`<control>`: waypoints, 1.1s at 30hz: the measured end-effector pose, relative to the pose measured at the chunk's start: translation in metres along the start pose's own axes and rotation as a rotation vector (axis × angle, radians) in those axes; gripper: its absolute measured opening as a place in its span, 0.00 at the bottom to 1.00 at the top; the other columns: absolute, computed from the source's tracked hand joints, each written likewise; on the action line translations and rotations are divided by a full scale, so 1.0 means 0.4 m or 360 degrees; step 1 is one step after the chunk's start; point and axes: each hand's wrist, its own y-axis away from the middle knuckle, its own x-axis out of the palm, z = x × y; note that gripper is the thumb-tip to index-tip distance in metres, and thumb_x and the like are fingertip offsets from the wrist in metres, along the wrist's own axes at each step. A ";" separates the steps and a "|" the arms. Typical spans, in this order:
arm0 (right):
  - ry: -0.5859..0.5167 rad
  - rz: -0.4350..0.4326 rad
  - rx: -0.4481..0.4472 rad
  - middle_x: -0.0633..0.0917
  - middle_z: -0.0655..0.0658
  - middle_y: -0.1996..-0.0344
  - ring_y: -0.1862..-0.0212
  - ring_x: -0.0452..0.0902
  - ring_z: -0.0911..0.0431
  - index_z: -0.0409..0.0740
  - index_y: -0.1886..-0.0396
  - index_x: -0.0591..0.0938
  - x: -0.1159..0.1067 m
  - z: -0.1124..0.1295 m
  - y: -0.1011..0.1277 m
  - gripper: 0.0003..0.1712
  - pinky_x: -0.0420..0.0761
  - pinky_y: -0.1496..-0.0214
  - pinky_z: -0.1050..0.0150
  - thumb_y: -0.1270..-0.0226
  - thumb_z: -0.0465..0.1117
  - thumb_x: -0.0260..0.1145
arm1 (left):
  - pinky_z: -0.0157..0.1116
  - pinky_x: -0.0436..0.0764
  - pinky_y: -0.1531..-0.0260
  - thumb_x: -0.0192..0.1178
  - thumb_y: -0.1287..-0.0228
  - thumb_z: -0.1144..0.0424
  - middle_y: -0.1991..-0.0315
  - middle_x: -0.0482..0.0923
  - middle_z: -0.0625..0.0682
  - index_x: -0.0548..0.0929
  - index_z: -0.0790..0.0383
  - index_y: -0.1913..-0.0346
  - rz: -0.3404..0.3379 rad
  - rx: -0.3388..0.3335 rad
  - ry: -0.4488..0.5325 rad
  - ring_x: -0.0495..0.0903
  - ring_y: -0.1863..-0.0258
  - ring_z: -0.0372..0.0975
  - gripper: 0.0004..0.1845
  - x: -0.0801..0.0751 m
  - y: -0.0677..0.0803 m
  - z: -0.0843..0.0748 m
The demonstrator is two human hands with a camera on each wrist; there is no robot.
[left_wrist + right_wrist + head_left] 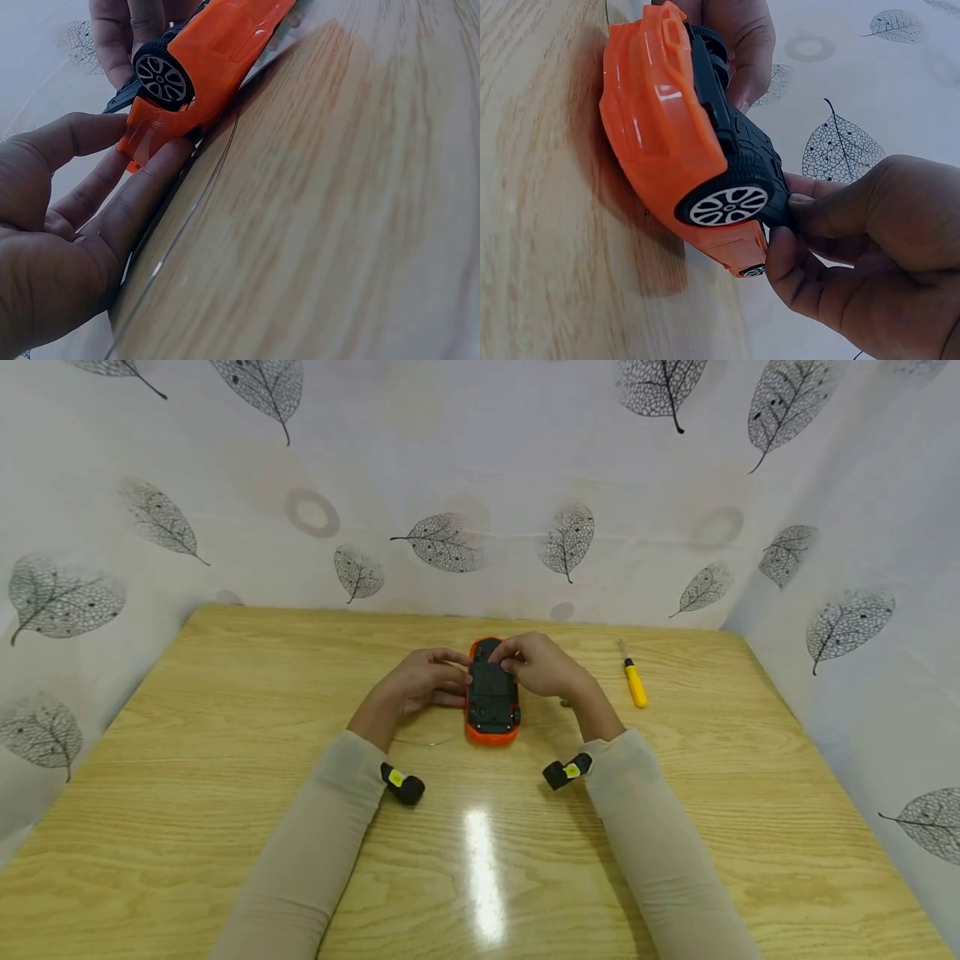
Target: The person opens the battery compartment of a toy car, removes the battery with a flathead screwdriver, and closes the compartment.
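The orange toy car [492, 693] lies upside down between your hands. Your left hand [420, 683] braces its 9 o'clock side with straight fingers. Your right hand [542, 666] pinches a wheel [730, 204] at 3 o'clock.

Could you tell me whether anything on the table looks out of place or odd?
Yes: the orange toy car lies upside down on the wooden table, black underside up and roof on the wood. The left hand steadies its side, the right hand pinches a wheel. The yellow screwdriver lies apart.
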 end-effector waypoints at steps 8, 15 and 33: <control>0.0049 -0.0007 0.0033 0.84 0.38 0.45 0.62 0.79 0.52 0.38 0.48 0.87 0.000 -0.003 -0.005 0.14 0.82 0.61 0.60 0.23 0.31 0.58 | 0.44 0.90 0.57 0.62 0.31 0.73 0.58 0.83 0.57 0.77 0.65 0.40 -0.0002 0.0004 0.0015 0.86 0.62 0.45 0.18 0.002 0.003 -0.004; 0.0061 -0.0008 0.0024 0.84 0.38 0.45 0.62 0.79 0.52 0.38 0.48 0.87 -0.001 -0.003 -0.006 0.13 0.81 0.62 0.60 0.23 0.31 0.59 | 0.45 0.90 0.57 0.62 0.31 0.74 0.57 0.84 0.58 0.77 0.65 0.40 -0.0004 0.0007 0.0024 0.87 0.61 0.45 0.18 0.000 0.001 -0.004; 0.0030 -0.0075 0.0033 0.88 0.42 0.54 0.54 0.82 0.49 0.40 0.49 0.88 -0.003 -0.008 0.000 0.10 0.84 0.51 0.52 0.26 0.33 0.66 | 0.45 0.90 0.58 0.63 0.31 0.73 0.58 0.84 0.57 0.78 0.64 0.40 -0.0015 -0.0009 0.0023 0.87 0.62 0.45 0.18 -0.002 -0.001 0.000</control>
